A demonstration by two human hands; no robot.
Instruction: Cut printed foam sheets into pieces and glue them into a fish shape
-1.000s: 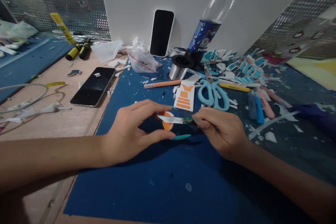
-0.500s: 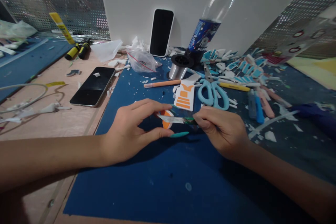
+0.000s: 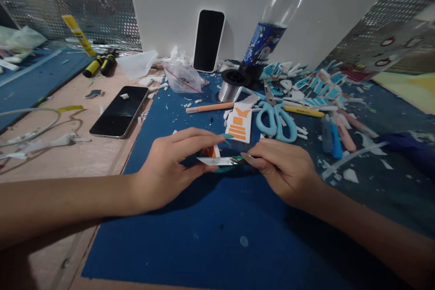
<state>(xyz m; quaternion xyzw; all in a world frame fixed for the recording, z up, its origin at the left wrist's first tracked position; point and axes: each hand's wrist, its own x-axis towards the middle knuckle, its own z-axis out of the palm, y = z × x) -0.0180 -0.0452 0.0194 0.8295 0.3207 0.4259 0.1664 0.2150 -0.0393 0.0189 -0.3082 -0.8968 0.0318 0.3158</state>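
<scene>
Between the thumb and fingers of my left hand point(image 3: 173, 170) is a small orange and white piece point(image 3: 213, 151), partly hidden by the fingers and the blade. My right hand point(image 3: 288, 167) is closed on a craft knife point(image 3: 217, 161) with a green part near the grip. Its blade points left and crosses in front of the orange piece. Both hands are over the blue mat point(image 3: 190, 244). Just behind them lies a white card with orange shapes point(image 3: 239, 127), beside light blue scissors point(image 3: 276, 120).
A phone point(image 3: 119, 112) lies at the left, and another phone point(image 3: 209, 41) leans on the white board. Behind the scissors are a wire spool point(image 3: 231, 88), a bottle point(image 3: 265, 45) and many foam scraps point(image 3: 319, 90). Several pens lie at the right.
The knife blade has shifted slightly left and down, now level across the orange piece. The fingers of my left hand have closed in a little, and the orange piece is more hidden.
</scene>
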